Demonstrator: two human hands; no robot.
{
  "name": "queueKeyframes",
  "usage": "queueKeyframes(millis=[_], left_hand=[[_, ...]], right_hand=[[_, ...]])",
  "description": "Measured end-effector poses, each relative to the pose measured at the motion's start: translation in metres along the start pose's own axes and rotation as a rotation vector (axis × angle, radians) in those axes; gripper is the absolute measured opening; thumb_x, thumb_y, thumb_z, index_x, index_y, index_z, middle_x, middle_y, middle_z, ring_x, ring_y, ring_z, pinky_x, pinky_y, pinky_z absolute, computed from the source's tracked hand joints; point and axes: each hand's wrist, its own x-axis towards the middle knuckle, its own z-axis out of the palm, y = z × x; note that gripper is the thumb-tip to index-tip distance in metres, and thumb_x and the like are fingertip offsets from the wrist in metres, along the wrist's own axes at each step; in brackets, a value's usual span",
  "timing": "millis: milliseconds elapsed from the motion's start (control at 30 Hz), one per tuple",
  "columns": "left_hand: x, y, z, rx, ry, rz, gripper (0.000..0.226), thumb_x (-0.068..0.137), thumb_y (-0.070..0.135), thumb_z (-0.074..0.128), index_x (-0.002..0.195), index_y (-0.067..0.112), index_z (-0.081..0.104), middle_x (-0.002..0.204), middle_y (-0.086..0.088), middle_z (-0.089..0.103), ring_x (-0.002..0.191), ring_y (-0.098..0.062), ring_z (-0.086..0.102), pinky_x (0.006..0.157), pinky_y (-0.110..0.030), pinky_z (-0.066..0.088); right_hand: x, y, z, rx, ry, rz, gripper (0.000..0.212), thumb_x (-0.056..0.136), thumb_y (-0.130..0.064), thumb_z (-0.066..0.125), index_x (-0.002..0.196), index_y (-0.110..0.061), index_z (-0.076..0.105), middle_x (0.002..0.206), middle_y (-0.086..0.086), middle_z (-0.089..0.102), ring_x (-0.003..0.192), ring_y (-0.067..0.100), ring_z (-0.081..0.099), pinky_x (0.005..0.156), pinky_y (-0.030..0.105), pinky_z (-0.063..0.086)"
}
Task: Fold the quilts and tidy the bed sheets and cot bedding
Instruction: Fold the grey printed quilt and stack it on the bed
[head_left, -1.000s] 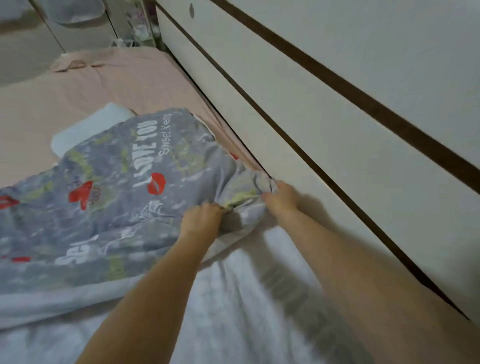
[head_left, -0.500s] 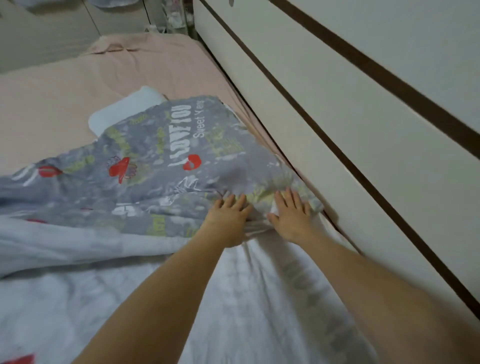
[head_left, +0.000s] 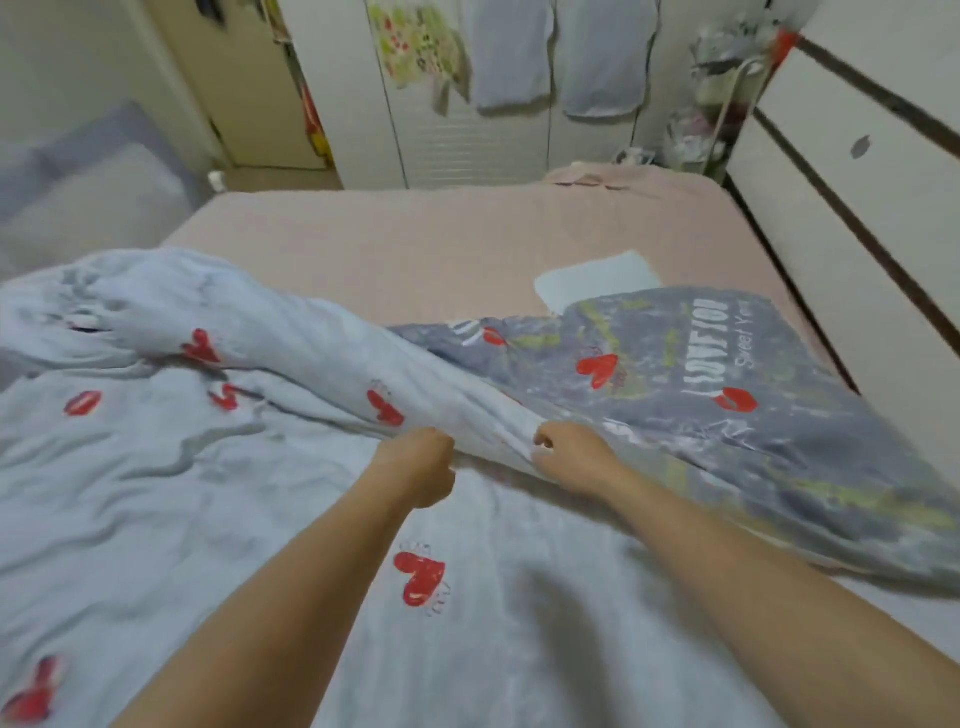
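Bed, quilt fold running left-right

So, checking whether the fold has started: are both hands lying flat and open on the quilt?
No: the left hand and the right hand are both curled, gripping the quilt along its folded edge.

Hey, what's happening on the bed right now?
A person is folding a quilt on a bed with a pink sheet. The left hand and right hand each grip a raised fold of the quilt, side by side. The pale side with red hearts covers the near part of the bed; the grey printed side lies to the right, beside the white drawers. The fold is unfinished.
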Motion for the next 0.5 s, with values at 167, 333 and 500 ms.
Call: queueKeyframes(millis=[167, 333, 500], left_hand=[[0.020, -0.131, 0.034, -0.150, 0.020, -0.086, 0.048, 0.095, 0.031, 0.048, 0.141, 0.018, 0.041, 0.145, -0.002, 0.043, 0.129, -0.022, 0.044, 0.100, -0.037, 0.043], [0.061, -0.208, 0.080, -0.389, 0.007, -0.089, 0.057, 0.098, 0.037, 0.048, 0.147, 0.015, 0.032, 0.151, -0.005, 0.036, 0.136, -0.022, 0.038, 0.109, -0.035, 0.035], [0.103, -0.233, 0.111, -1.027, 0.078, -0.178, 0.053, 0.097, 0.035, 0.051, 0.143, 0.010, 0.042, 0.144, -0.006, 0.047, 0.129, -0.020, 0.046, 0.108, -0.035, 0.039]], right_hand=[[0.082, -0.107, 0.057, -0.021, -0.013, 0.008, 0.042, 0.095, -0.028, 0.050, 0.134, -0.011, 0.047, 0.138, 0.013, 0.045, 0.123, 0.031, 0.046, 0.096, 0.034, 0.040], [0.171, -0.139, 0.088, -0.145, 0.144, 0.053, 0.057, 0.095, -0.038, 0.051, 0.142, -0.010, 0.034, 0.144, 0.014, 0.035, 0.133, 0.029, 0.033, 0.111, 0.037, 0.029], [0.235, -0.141, 0.108, -0.144, 0.253, 0.197, 0.079, 0.088, -0.056, 0.053, 0.148, -0.012, 0.025, 0.151, 0.013, 0.032, 0.139, 0.031, 0.027, 0.115, 0.042, 0.023]])
